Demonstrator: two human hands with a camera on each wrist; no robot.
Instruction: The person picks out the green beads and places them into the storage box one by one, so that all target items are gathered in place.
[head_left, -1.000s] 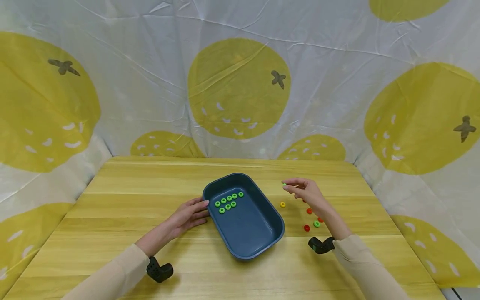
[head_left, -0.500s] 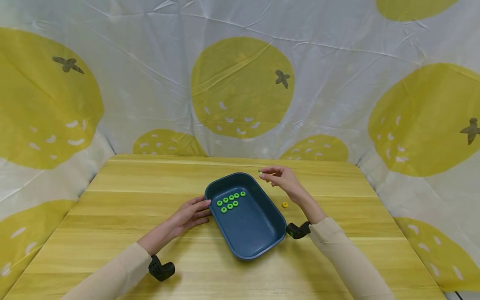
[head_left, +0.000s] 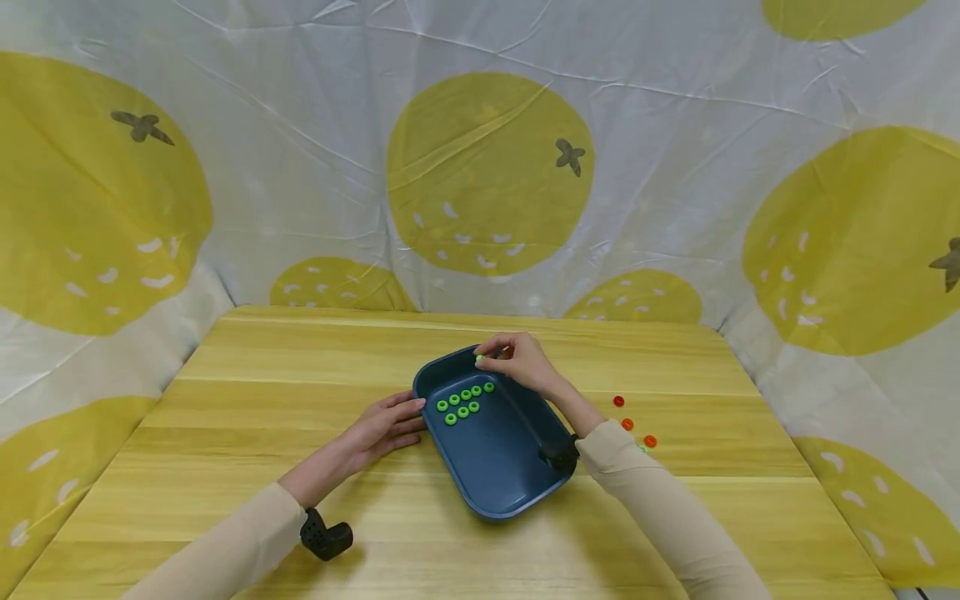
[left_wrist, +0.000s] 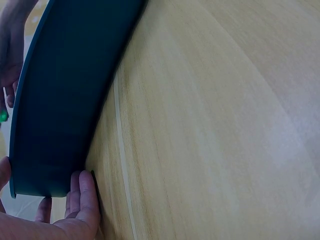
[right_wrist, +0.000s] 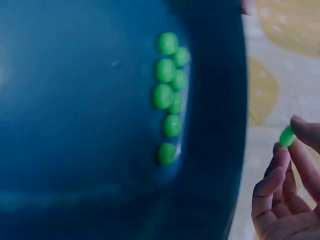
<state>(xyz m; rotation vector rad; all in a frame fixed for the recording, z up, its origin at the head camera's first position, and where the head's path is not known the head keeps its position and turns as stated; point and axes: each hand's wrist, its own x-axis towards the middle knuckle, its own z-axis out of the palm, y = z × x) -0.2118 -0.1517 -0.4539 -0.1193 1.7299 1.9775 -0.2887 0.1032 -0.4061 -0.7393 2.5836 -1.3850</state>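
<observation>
My right hand [head_left: 521,364] pinches a small green ring [head_left: 479,358] between thumb and fingers, over the far end of a dark blue plastic tub [head_left: 498,462]. In the right wrist view the pinched green ring [right_wrist: 287,136] shows at the fingertips, beyond the tub's wall. Inside the tub, several green rings [head_left: 454,400] lie flat in two rows near the far left. My left hand [head_left: 381,432] touches the tub's left side with fingers mostly straight. The left wrist view has its fingers [left_wrist: 87,195] against the outside of the tub wall [left_wrist: 55,110].
On the wooden table [head_left: 262,400], to the right of the tub, lie a red ring [head_left: 618,401] and orange-red rings [head_left: 650,441]. A green ring [head_left: 642,447] is partly hidden by the right sleeve. Behind the table hangs a fruit-print cloth [head_left: 315,167].
My right hand has moved left with the green ring, from above the table to over the tub's far end. The right arm now hides the yellow ring. My left hand stays at the tub.
</observation>
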